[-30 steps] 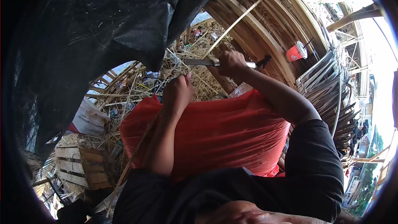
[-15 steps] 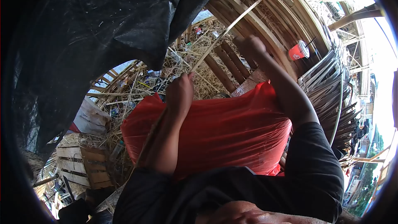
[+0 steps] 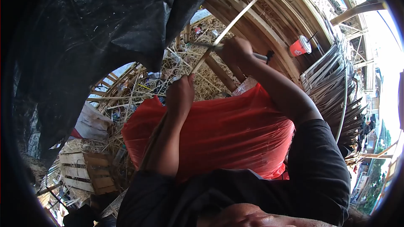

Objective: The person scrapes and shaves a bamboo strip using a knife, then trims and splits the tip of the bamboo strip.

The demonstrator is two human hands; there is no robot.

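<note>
The left hand (image 3: 180, 95) has its fingers closed around a long thin strip (image 3: 236, 20), which slants up over the straw (image 3: 202, 86). The right hand (image 3: 236, 51) grips a knife (image 3: 260, 57); its blade crosses the strip, just beside the fingers.

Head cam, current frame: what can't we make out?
In the head view:
- Blade: edge blurred.
- Handle: partly hidden by the right hand.
- Pale strip: lower end lost around the left arm.
- Red cup: print too small to read.
</note>
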